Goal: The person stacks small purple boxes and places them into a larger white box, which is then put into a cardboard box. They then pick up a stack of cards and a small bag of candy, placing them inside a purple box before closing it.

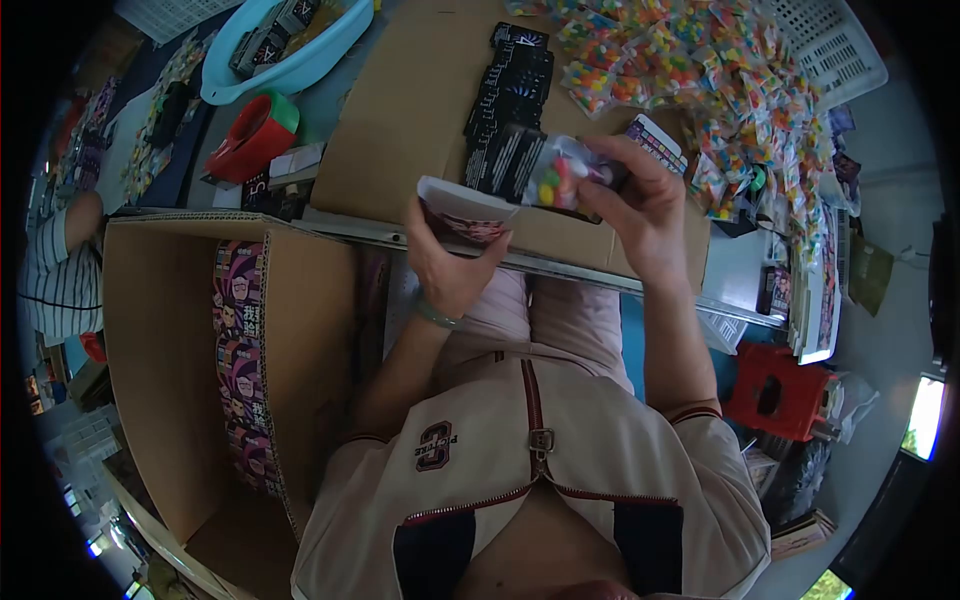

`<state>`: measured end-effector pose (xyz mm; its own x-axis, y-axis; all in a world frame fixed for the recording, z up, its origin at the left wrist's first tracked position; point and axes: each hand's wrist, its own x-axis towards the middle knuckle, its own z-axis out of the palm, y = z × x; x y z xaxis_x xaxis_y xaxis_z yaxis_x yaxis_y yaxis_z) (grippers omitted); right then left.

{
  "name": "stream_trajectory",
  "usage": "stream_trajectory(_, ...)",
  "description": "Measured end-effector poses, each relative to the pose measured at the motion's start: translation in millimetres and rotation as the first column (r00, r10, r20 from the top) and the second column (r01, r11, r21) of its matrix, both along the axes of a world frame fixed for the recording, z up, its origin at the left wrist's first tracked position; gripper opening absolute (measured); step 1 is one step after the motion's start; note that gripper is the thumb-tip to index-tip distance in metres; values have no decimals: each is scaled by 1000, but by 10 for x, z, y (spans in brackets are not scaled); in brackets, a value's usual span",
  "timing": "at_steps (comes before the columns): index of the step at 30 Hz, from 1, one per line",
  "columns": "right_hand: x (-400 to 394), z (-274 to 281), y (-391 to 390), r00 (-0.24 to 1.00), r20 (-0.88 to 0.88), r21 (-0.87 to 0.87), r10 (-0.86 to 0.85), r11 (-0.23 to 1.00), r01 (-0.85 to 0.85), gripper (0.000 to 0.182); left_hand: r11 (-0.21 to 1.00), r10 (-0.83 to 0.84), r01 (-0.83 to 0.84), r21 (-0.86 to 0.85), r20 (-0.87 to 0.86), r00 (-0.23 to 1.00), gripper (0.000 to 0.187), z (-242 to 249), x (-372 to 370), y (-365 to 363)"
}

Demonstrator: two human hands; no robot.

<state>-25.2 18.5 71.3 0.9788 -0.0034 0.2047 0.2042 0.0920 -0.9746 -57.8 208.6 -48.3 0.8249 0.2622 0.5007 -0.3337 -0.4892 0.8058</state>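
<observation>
Two hands, both yours, work just over the table's near edge (590, 278). Your left hand (452, 268) grips a small printed carton (462, 203), thumb on one side and fingers on the other, with its pale inner face showing. Your right hand (642, 205) pinches a clear candy packet (560, 183) between thumb and fingers, coloured pieces visible through the film. The packet sits near the carton, slightly farther from you (from this single view you cannot tell whether the two touch).

Beyond them, a row of black packs (512, 85) overlaps its way up the cardboard sheet (385, 130) that covers the table. Your widest stretch of room lies left of that row, running over brown cardboard toward the red tape roll (235, 150) and the light-blue basin (215, 85). On your right things are tighter: a printed card (657, 143) lies just past your right fingers, and the candy heap (740, 100) spreads from there to the white crate (840, 60), spilling toward the table's right side.

Below the table's edge, a large cardboard box (310, 300) stands close by your left arm, its rim near table height, purple printed packaging (240, 370) lining one inner wall. A red stool (780, 390) stands beyond your right elbow.
</observation>
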Motion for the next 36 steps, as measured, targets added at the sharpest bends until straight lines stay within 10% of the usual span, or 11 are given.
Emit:
stream_trajectory(3, -10, 432, -184, 953, 160, -708, 259, 703, -72, 31, 994, -94, 92, -53, -51, 994, 105, 30, 52, -288)
stream_trajectory(12, 105, 314, 109, 813, 209, -967, 544, 238, 90, 31, 990, -137, 138, -22, 28, 990, 104, -99, 65, -613)
stream_trajectory(15, 86, 360, 80, 809, 454, -820, 374, 531, 214, 30, 989, -144, 144, -43, 13, 990, 105, -62, 59, -590)
stream_trajectory(24, -378, -534, -54, 856, 479, -555, -196, 687, 468, 35, 986, -150, 154, -58, 71, 986, 103, -52, 64, -561)
stream_trajectory(28, -390, -752, -53, 771, 617, -510, -160, 664, 546, 35, 961, -249, 185, 207, 348, 904, 75, -107, 149, -295)
stream_trajectory(36, -402, -824, -48, 858, 506, -483, -85, 797, 363, 37, 907, -406, 326, 266, 353, 843, 35, 112, 265, 35)
